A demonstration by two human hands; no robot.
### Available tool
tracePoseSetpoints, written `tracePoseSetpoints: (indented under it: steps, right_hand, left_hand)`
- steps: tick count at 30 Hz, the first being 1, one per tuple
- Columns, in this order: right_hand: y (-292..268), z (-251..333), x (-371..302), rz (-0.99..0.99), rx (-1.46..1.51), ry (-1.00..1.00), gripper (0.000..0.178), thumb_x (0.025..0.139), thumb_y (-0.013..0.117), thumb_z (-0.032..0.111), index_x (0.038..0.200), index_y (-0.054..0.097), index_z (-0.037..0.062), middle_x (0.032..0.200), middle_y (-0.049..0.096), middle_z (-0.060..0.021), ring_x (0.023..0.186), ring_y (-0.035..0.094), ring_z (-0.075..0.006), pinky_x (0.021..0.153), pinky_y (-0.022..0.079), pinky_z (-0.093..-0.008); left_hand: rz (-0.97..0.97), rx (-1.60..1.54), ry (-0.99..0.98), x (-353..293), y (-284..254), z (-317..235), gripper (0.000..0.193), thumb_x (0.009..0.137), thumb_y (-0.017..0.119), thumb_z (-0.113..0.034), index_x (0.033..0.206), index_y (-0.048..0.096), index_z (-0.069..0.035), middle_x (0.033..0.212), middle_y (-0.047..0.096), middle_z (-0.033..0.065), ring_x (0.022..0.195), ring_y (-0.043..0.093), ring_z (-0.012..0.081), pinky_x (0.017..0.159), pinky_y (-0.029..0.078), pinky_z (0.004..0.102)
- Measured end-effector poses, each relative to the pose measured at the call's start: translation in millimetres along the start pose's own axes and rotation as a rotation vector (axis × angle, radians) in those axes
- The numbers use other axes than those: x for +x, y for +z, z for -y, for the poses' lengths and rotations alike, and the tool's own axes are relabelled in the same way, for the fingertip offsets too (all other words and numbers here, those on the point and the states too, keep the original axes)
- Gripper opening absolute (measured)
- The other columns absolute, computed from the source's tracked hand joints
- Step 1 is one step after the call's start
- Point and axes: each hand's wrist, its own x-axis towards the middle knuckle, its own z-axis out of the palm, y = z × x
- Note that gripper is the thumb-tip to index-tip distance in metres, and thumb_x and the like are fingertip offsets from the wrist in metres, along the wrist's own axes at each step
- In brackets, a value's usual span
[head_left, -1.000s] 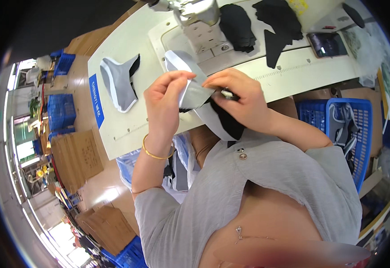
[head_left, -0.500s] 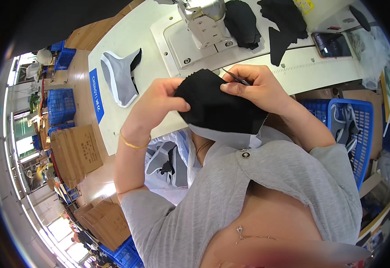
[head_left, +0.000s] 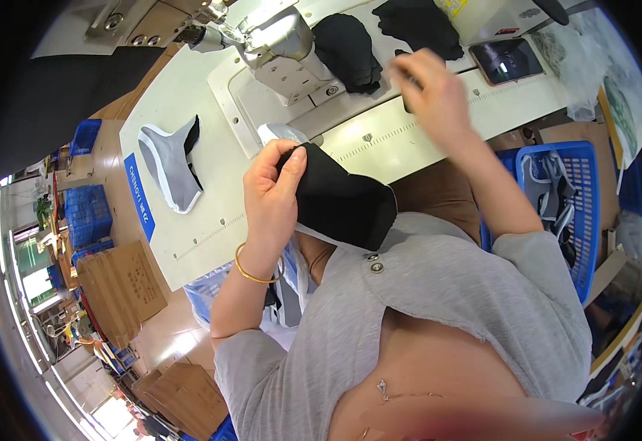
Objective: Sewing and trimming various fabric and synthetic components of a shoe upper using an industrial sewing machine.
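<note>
My left hand (head_left: 273, 184) pinches the upper left edge of a black fabric piece (head_left: 347, 195) between thumb and fingers. A pale grey edge shows along the piece's lower side, and it hangs in front of my chest. My right hand (head_left: 435, 99) is raised over the table's far side, beside a pile of black cut fabric (head_left: 420, 26). Its fingers are smeared by motion. Something dark shows under them, but whether they hold it cannot be made out. A grey fabric piece with white edging (head_left: 168, 165) lies on the table to the left.
A sewing machine (head_left: 284, 55) stands on the white table (head_left: 211, 220), with a black fabric stack (head_left: 347, 51) beside it. A phone (head_left: 506, 60) lies at the far right. A blue basket (head_left: 589, 213) holds grey pieces. Cardboard boxes (head_left: 119, 290) stand left.
My right hand has left the black fabric piece and moved up toward the black pile. The small snips it held no longer show clearly. My left hand keeps the piece. The view has shifted.
</note>
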Motion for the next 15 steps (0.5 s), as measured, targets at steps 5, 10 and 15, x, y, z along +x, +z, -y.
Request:
tracePoseSetpoints:
  steps: [5, 10, 15]
  right_hand:
    - [12, -75, 17, 0.077, -0.417, 0.089, 0.017, 0.085, 0.069, 0.021, 0.095, 0.066, 0.0082, 0.098, 0.061, -0.0058, 0.094, 0.062, -0.0262, 0.077, 0.051, -0.0405]
    - [-7, -47, 28, 0.145, -0.337, 0.107, 0.020, 0.084, 0.070, 0.021, 0.095, 0.063, 0.0064, 0.088, 0.063, -0.0082, 0.091, 0.062, -0.0291, 0.076, 0.050, -0.0423]
    - [-57, 35, 18, 0.397, 0.369, 0.152, 0.019, 0.087, 0.071, 0.019, 0.098, 0.066, 0.0039, 0.085, 0.068, -0.0066, 0.076, 0.063, -0.0139, 0.070, 0.047, -0.0256]
  left_hand:
    - [-0.061, -0.139, 0.058, 1, 12, 7, 0.010, 0.096, 0.057, -0.007, 0.094, 0.062, 0.001, 0.084, 0.059, -0.0029, 0.076, 0.050, 0.0032, 0.070, 0.042, 0.0187]
    - [-0.106, -0.262, 0.003, 2, 15, 4, 0.011, 0.094, 0.060, -0.007, 0.097, 0.065, 0.002, 0.087, 0.063, -0.0007, 0.079, 0.055, 0.0045, 0.073, 0.044, 0.0193]
    - [-0.161, -0.460, -0.082, 0, 18, 5, 0.014, 0.093, 0.062, -0.006, 0.101, 0.069, 0.003, 0.092, 0.069, 0.0050, 0.082, 0.062, 0.0083, 0.076, 0.048, 0.0209]
